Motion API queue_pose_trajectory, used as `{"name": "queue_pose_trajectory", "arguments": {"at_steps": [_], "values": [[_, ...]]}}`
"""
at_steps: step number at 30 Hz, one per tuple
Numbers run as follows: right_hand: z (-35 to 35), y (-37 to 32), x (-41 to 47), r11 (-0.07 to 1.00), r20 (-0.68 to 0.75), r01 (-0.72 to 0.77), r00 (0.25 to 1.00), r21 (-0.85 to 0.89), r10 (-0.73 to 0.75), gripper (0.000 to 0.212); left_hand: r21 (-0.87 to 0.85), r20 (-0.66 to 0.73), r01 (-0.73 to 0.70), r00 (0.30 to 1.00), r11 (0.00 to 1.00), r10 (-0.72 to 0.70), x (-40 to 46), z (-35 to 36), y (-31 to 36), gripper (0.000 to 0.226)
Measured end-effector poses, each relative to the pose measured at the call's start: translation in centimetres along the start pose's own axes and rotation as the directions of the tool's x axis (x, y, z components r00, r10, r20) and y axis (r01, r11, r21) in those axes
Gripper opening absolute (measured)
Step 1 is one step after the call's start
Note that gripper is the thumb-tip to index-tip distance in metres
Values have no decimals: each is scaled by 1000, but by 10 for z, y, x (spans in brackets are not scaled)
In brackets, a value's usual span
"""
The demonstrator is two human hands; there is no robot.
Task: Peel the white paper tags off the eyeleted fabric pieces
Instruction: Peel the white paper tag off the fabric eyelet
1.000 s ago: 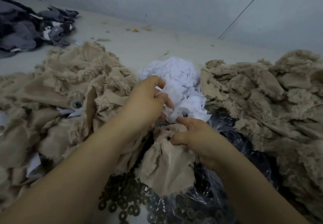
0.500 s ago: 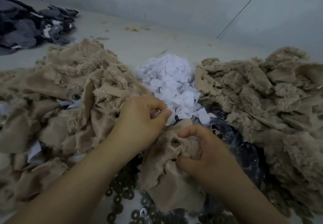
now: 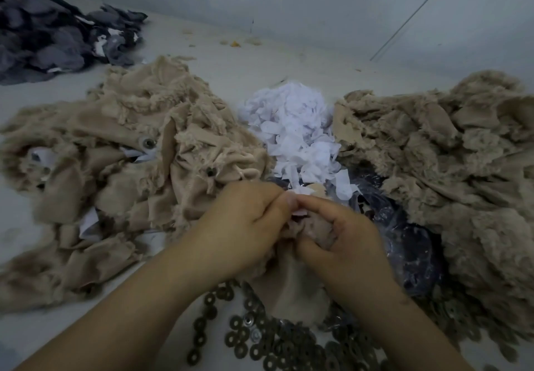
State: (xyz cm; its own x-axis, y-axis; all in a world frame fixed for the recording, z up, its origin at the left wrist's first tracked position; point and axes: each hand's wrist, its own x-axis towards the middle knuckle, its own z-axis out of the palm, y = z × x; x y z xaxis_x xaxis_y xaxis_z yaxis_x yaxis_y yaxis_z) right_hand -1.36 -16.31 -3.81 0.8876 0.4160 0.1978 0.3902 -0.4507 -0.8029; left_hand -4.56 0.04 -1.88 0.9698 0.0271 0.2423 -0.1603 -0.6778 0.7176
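A beige fabric piece (image 3: 291, 286) hangs between my two hands at the centre front. My left hand (image 3: 245, 226) pinches its top edge, thumb and forefinger meeting my right fingertips. My right hand (image 3: 344, 232) grips the bunched cloth; a small pale tag (image 3: 299, 212) shows between the fingertips. The piece's eyelet is hidden by my fingers. A heap of white paper tags (image 3: 294, 130) lies just beyond my hands. To the left a beige fabric pile (image 3: 121, 174) shows eyelets and white tags still on it. Another beige pile (image 3: 450, 162) lies on the right.
Dark metal washers (image 3: 277, 344) are strewn on the table in front of me. A clear plastic bag with dark contents (image 3: 404, 237) lies under the right pile's edge. Grey and dark fabric scraps (image 3: 55, 35) are heaped at the far left by the wall.
My left hand came down from the white tag heap and closed in on my right hand. Both hands now meet on the top of the fabric piece, covering the eyelet seen earlier.
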Motion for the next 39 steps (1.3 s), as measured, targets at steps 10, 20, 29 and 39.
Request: {"name": "queue_pose_trajectory", "arguments": {"at_steps": [10,20,29,39], "values": [[3,3,-2,999,-51,34,998,38,-32,53,-210,119,251,966,945,-230,5,-8,-12,27],[0,6,-2,996,-28,81,996,41,-80,36,-280,188,268,957,922,-221,31,-7,-3,17],[-13,6,3,995,17,-98,995,3,97,45,-555,87,206,978,806,-190,8,-28,-13,33],[-15,-3,-3,999,-22,-52,998,5,52,36,-186,554,289,820,939,-142,-20,-30,-8,5]]}}
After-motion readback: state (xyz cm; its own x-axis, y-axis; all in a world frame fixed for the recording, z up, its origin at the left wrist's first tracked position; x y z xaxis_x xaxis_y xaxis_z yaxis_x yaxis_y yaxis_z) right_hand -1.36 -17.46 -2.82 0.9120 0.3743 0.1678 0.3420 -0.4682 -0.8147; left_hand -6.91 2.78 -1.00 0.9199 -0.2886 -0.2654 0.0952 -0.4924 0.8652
